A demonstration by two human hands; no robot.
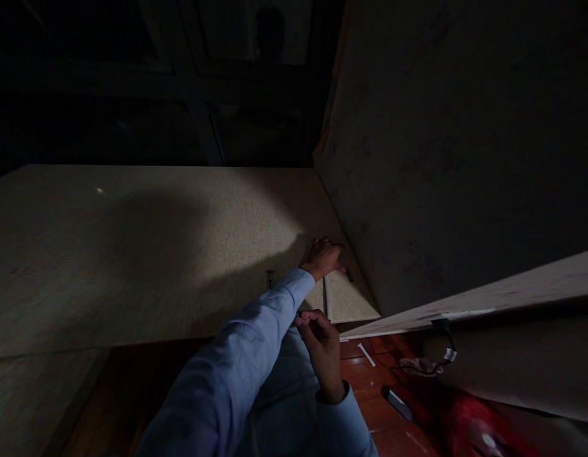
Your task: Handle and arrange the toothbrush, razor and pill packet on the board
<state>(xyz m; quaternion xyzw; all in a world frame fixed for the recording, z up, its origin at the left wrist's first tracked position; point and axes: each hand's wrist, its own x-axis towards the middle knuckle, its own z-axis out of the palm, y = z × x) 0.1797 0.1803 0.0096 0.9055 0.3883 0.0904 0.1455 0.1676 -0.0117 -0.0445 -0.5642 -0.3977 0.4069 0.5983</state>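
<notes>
My left hand [325,255] reaches across to the right end of the pale stone-patterned tabletop [236,222]. Its fingers are apart, and the thumb is close to a small dark piece [349,275] lying by the wall; whether they touch I cannot tell. Nearer my body, my right hand [323,349] is closed in a pinch around a small dark object [299,314], too small and dim to name. A narrow white strip [328,298] lies on the tabletop between the two hands. Beside my left forearm sits a small dark metal-looking item [269,277], partly hidden by the sleeve.
A dim patterned wall [417,190] rises along the tabletop's right side. Dark framed panes [189,120] stand behind it. On the reddish floor [355,374] lie another white strip [366,354], a dark-and-light oblong object [398,404], a cable [450,339] and a red bag-like thing [479,419].
</notes>
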